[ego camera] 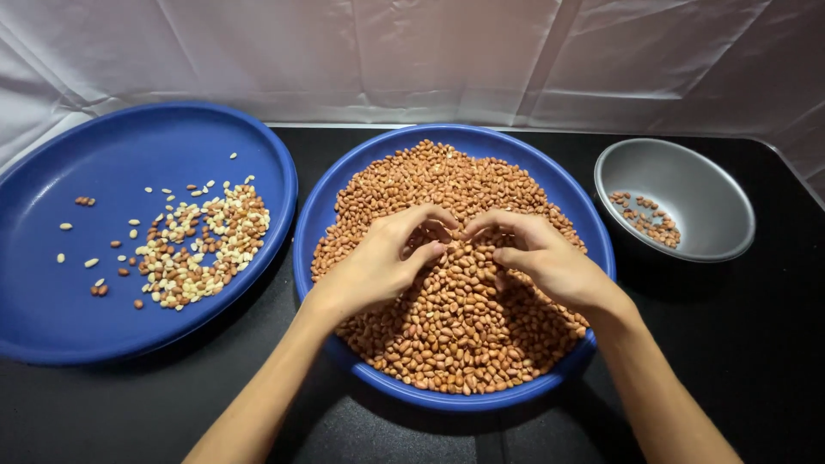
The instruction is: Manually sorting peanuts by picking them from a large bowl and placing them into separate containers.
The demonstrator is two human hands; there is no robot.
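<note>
Reddish-brown peanuts (455, 318) lie heaped under my fingers in the middle blue tray (311, 225), and both my hands rest on top of the pile. My left hand (378, 262) is curled, thumb and forefinger drawn together just above the nuts; whether a kernel sits between them I cannot tell. My right hand (537, 258) mirrors it, its fingertips bent down and nearly touching those of the left, thumb tucked beneath. Well off beyond my left knuckles, the other blue tray (51, 326) holds a loose scatter of paler, skinned kernels (202, 245). Beyond my right knuckles stands a grey metal bowl (722, 206) with a few brown nuts (646, 221). To sort well, I judge I should keep my fingertips light, rake thinly and lift single kernels, not clumps.
</note>
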